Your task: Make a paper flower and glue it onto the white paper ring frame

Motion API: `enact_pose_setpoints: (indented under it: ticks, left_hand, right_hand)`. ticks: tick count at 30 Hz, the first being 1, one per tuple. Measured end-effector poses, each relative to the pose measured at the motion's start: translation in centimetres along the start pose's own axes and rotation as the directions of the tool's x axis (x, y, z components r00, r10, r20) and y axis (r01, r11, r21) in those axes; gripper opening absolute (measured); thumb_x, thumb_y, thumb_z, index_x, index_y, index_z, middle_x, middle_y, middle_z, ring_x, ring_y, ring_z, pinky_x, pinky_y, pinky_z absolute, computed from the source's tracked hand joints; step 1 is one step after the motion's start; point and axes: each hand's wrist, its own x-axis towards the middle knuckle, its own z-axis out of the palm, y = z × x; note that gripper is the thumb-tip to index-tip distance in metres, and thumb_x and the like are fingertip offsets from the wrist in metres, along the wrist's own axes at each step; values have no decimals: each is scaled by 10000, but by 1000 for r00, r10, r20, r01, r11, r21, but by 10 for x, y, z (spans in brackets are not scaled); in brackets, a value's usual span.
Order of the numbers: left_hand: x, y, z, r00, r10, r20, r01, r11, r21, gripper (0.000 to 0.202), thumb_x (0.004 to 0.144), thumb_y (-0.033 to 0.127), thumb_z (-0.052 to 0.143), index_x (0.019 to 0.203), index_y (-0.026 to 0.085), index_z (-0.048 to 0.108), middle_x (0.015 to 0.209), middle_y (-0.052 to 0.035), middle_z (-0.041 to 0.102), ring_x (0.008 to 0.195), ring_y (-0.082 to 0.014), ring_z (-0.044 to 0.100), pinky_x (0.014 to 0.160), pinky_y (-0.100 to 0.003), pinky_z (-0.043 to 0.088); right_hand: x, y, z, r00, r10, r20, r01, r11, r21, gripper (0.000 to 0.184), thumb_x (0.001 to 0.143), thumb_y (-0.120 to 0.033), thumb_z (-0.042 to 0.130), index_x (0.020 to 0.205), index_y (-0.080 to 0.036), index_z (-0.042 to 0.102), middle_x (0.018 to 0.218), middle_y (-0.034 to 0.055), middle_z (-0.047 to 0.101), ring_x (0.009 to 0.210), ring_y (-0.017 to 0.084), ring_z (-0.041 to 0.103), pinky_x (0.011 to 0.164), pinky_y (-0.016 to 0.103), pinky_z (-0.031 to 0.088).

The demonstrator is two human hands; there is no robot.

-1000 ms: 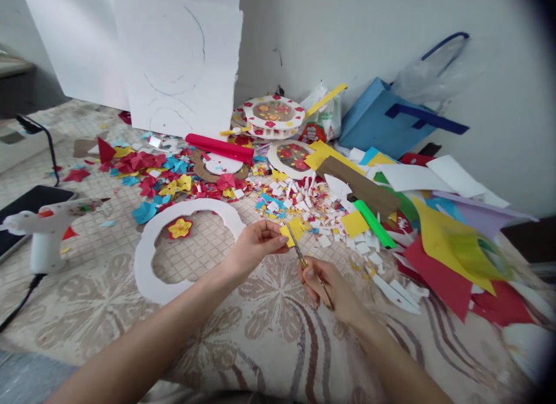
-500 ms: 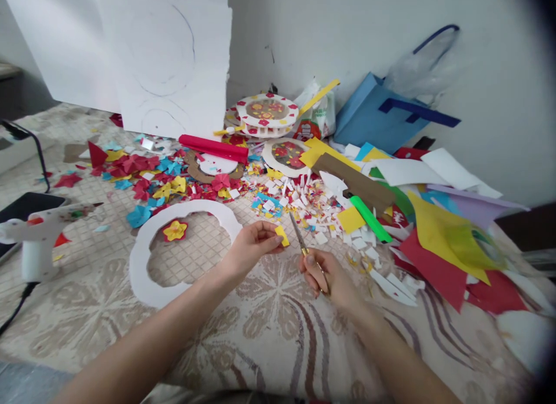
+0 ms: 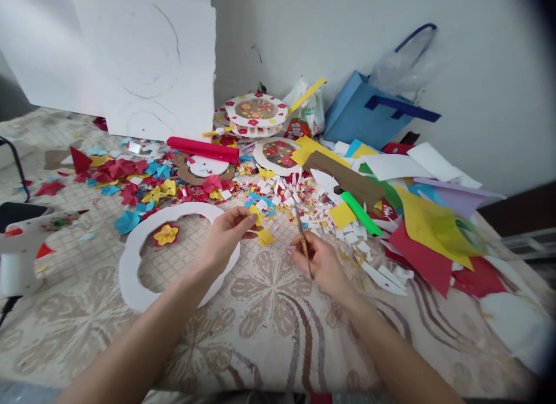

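My left hand pinches a small yellow paper piece just above the patterned cloth, its fingers closed on one edge. My right hand is closed around a pair of small scissors whose blades point up and away, a short gap to the right of the paper. A white flower-shaped foam ring lies under and to the left of my left wrist, with a red and yellow paper flower inside it.
A glue gun stands at the left edge. Paper scraps and folded flowers litter the cloth behind. Coloured sheets, a green marker, a red paper roll, a blue bag and decorated round frames crowd the back right.
The scissors have come away from the yellow paper, which now hangs lower from my left fingers. Both hands have shifted slightly left and up in view as the camera turned right.
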Motion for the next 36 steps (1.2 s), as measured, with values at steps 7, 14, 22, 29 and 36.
enact_pose_setpoints:
  ticks: [7,14,22,29,36]
  left_hand:
    - [0,12,-6,990,14,-138,-36,987,-158,298,609,313,780,745,158,566,690,33,590,647,-104,616,612,-220,445]
    - [1,19,-12,988,11,-152,-49,968,-246,292,577,276,795,720,159,569,687,34,592,650,-96,610,612,-212,445]
    - [-4,23,-9,976,161,-145,-179,976,-122,230,653,284,746,743,168,570,687,38,581,640,-89,587,612,-209,441]
    - [-11,3,4,995,62,76,-63,998,9,194,727,318,700,775,177,575,695,18,621,655,-104,591,623,-219,451]
    - [-17,-15,15,966,-26,258,-2,994,106,210,730,341,702,802,158,628,682,3,622,621,-102,571,615,-229,461]
  right_hand:
    - [28,-18,27,989,-146,0,120,815,-568,140,824,-314,551,864,-186,591,839,59,640,758,182,567,652,267,363]
    - [37,-30,44,993,-115,22,98,712,-696,200,842,-380,535,857,-186,577,818,62,656,711,189,579,573,272,301]
    - [44,-17,2,987,-103,-126,6,797,-604,126,815,-314,550,785,-192,556,715,31,616,612,152,497,559,260,289]
    - [55,22,-81,946,-58,-320,-142,811,-568,132,773,-315,576,753,-184,567,668,32,592,603,160,501,564,260,314]
    - [27,3,-50,930,-85,-357,47,992,-114,265,795,-440,566,837,-180,596,695,14,576,594,134,501,584,259,381]
